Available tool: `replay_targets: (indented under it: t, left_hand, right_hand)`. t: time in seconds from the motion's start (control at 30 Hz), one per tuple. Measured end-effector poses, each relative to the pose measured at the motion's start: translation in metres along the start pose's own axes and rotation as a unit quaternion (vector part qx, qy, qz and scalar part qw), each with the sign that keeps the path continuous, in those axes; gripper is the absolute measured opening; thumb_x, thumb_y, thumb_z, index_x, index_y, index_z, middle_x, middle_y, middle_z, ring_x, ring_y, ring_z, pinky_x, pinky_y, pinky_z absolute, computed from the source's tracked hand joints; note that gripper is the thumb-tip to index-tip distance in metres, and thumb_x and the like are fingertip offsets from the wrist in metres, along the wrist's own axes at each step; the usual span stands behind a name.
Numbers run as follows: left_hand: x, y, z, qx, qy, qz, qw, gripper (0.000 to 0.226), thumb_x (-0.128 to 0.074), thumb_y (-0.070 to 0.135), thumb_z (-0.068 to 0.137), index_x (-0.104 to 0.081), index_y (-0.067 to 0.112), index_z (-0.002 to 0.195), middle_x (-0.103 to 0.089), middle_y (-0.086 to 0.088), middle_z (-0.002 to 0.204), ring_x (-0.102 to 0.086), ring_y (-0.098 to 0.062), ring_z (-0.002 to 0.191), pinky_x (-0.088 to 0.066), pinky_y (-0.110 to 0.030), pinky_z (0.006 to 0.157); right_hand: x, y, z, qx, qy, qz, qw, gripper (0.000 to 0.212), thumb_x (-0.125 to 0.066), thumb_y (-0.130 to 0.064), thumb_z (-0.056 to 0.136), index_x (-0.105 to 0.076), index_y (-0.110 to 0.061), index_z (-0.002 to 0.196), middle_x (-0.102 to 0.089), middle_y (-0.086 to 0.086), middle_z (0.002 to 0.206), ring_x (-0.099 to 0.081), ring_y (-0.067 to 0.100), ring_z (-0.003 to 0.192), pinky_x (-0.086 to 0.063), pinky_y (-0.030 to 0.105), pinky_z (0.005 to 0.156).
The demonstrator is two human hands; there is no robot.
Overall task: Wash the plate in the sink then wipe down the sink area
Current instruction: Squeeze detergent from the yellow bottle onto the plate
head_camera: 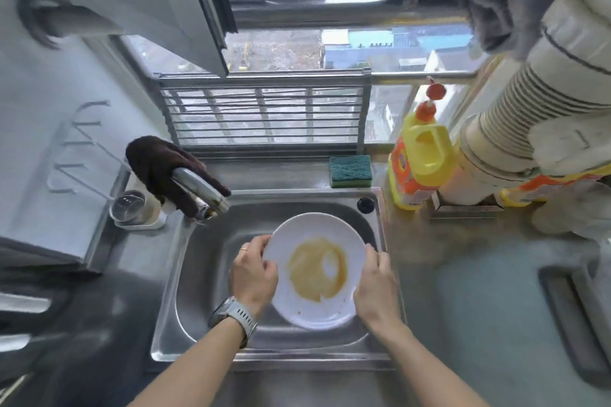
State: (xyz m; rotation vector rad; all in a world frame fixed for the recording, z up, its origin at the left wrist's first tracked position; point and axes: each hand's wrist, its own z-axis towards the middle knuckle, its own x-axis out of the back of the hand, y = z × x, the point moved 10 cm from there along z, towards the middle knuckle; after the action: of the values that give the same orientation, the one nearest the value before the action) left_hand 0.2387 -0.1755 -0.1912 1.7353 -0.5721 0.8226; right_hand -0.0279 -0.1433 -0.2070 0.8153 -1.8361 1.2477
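Sink [185,274]: brushed stainless steel, dull sheen. Tap [201,190]: polished metal, glossy. Plate [314,225]: smooth white, glossy, with a matt brown film at centre. Cloth [155,162] over tap: dark brown, fuzzy. Sponge [350,170]: rough green scouring face. Bottle [420,158]: shiny yellow plastic. Tabletop [429,258]: grey metal, matt.

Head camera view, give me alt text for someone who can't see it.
Two hands, left and right, hold a white plate smeared with brown sauce over a steel sink. A dark cloth drapes the tap; a sponge and yellow soap bottle sit behind.
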Motion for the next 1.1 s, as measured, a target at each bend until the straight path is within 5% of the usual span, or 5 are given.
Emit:
replay_targets:
  t: [0.33,0.5,0.7,0.87,1.1]
  left_hand:
    - [-0.109,-0.097,0.046,0.038,-0.087,0.009,0.995,0.045,-0.057,0.004,0.089,-0.061,0.02,0.131,-0.071,-0.011,0.112,-0.064,-0.035,0.107,-0.051,-0.04,0.092]
    - [-0.14,-0.114,0.052,0.052,-0.109,0.021,0.992,0.05,-0.053,0.001,0.087,-0.057,0.02,0.134,-0.067,-0.013,0.118,-0.061,-0.037,0.11,-0.05,-0.039,0.088]
    - [-0.145,-0.113,0.049,0.056,-0.147,0.074,0.985,0.057,-0.056,0.006,0.089,-0.049,0.02,0.144,-0.065,-0.015,0.123,-0.059,-0.037,0.114,-0.049,-0.041,0.093]
    - [-0.101,-0.042,0.036,0.033,-0.125,0.065,0.99,0.043,-0.06,0.017,0.092,-0.057,0.019,0.135,-0.065,-0.009,0.124,-0.062,-0.029,0.113,-0.046,-0.037,0.095]
    - [-0.04,0.186,0.012,-0.092,-0.112,-0.137,0.98,0.015,-0.063,0.024,0.094,-0.072,0.021,0.106,-0.075,0.005,0.094,-0.07,-0.01,0.087,-0.057,-0.031,0.086]
  right_hand:
    - [-0.115,0.019,0.073,-0.01,-0.076,-0.206,0.975,0.054,-0.037,0.007,0.095,-0.031,-0.005,0.147,-0.045,0.018,0.137,-0.06,0.033,0.116,-0.049,0.037,0.092]
    - [-0.134,0.017,0.083,0.042,-0.009,-0.278,0.96,0.043,-0.05,0.012,0.07,-0.071,0.007,0.108,-0.065,0.022,0.087,-0.067,0.03,0.059,-0.053,0.032,0.043]
    - [-0.13,0.012,0.081,0.025,-0.011,-0.303,0.953,0.03,-0.046,0.004,0.076,-0.071,0.007,0.091,-0.063,0.018,0.071,-0.063,0.032,0.062,-0.05,0.034,0.04]
    - [-0.056,-0.026,0.048,0.03,-0.016,-0.191,0.981,0.029,-0.065,0.007,0.079,-0.065,-0.008,0.104,-0.062,0.009,0.103,-0.066,0.032,0.094,-0.055,0.038,0.069]
    - [0.169,-0.05,0.002,0.07,0.233,0.038,0.969,0.004,-0.071,-0.016,0.088,-0.069,-0.019,0.09,-0.062,-0.002,0.088,-0.063,0.022,0.082,-0.052,0.035,0.072]
